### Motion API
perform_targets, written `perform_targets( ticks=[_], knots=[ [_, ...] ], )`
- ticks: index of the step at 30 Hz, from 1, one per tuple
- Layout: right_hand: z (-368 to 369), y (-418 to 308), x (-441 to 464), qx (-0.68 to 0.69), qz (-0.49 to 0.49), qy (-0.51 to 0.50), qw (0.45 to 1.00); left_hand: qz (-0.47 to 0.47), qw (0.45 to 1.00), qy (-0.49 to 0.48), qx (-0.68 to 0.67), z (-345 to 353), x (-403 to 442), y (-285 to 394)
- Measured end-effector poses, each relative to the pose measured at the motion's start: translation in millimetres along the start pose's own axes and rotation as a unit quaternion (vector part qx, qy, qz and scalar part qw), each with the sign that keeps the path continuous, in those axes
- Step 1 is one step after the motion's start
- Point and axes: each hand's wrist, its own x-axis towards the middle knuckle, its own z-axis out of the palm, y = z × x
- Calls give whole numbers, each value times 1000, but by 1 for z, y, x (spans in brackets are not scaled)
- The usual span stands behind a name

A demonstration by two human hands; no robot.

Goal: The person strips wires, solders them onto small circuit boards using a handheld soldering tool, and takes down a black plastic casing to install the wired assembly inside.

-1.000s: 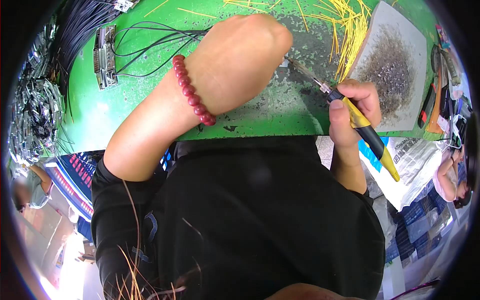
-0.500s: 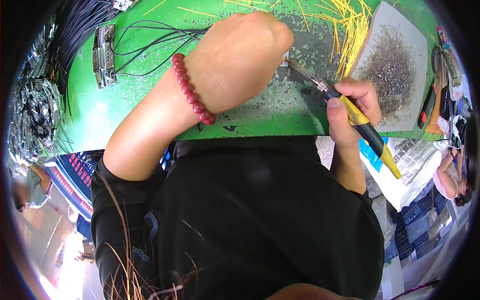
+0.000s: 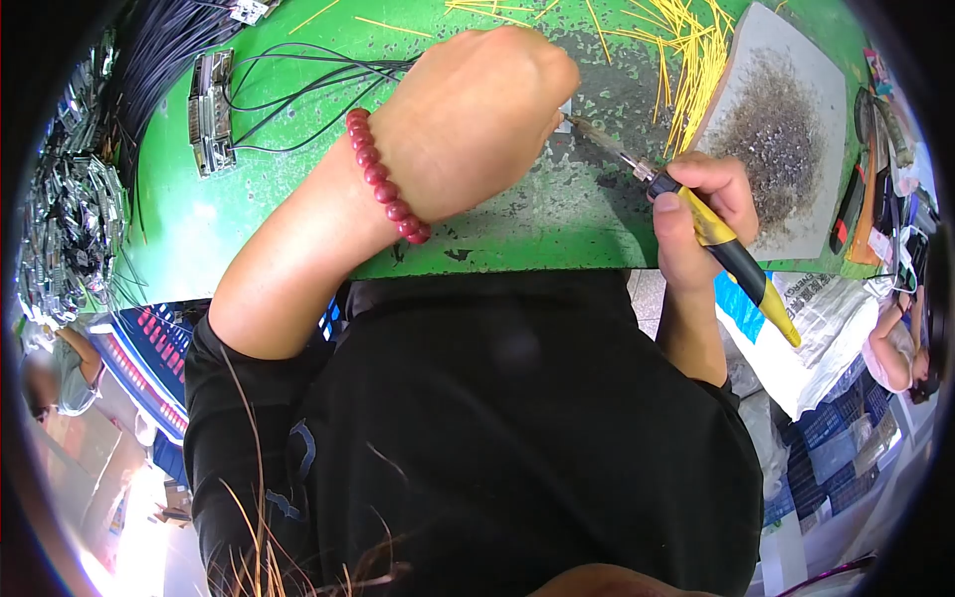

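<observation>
My right hand (image 3: 701, 214) is closed round the yellow and black handle of a soldering iron (image 3: 731, 249). The iron's metal tip points left and meets a small pale metal piece (image 3: 565, 117) beside my left hand. My left hand (image 3: 487, 119), above a red bead bracelet (image 3: 383, 189), is turned back up and curled on the bench. Its fingers are bent under and hidden, so what they hold cannot be made out. Black wires (image 3: 318, 75) run from a row of silvery metal parts (image 3: 211, 114) and disappear behind the left hand.
Yellow solder-like sticks (image 3: 691, 70) lie scattered at the back of the green bench (image 3: 298, 199). A grey board (image 3: 726, 129) with dark debris stands right. Piled metal parts (image 3: 70, 219) and black wires fill the left. Tools (image 3: 870, 189) lie far right; other people sit at both sides.
Almost nothing differs. Both hands stay in place, with the iron's tip at the same small piece; the view has shifted very slightly.
</observation>
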Motion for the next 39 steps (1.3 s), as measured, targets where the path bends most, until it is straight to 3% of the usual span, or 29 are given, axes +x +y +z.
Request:
perform_targets(
  ticks=[5,10,30,37,39],
  knots=[
    [-1,-1,2,-39,-24,-16,999,-1,1000,8,-6,1,0,0],
    [1,4,0,62,10,61,996,-6,1000,4,-5,0,-1,0],
    [8,8,-1,70,-31,100,992,36,994,62,-76,5,-8,-6],
    [7,5,-3,81,-25,99,992,24,992,64,-107,6,-11,-3],
    [4,-2,-1,44,14,62,997,27,993,66,-94,6,-11,-3]
  ],
)
